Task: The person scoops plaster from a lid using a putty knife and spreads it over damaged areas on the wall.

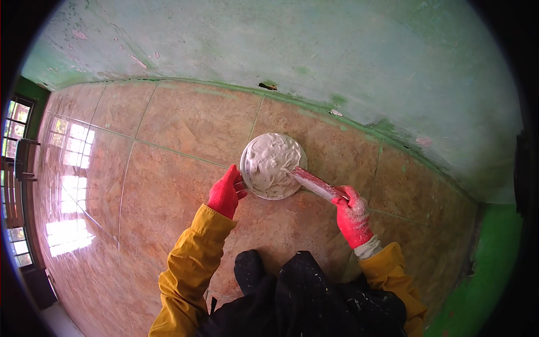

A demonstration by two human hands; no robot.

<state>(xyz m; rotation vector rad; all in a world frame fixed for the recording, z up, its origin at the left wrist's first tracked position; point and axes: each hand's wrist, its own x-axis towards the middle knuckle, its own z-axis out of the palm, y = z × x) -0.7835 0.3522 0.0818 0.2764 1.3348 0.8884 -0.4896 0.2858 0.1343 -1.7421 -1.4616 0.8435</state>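
A round white bucket (243, 175) stands on the tiled floor, filled near its brim with thick whitish paste (272, 163) whose surface is swirled and lumpy. My left hand (225, 194), in a red glove, has its fingers curled against the bucket's left side. In my right hand (353, 216), also red-gloved and smeared with white, is a flat reddish stick (315, 184) streaked with paste. The stick slants down to the left, and its far end is sunk in the paste. How deep it reaches is hidden.
Brown floor tiles (168, 185) spread around the bucket. A worn green wall (314, 50) with peeling paint and a small hole at its base rises beyond it. Windows (17, 126) and a dark chair (25, 160) are at the far left. My dark-clothed knees are close below.
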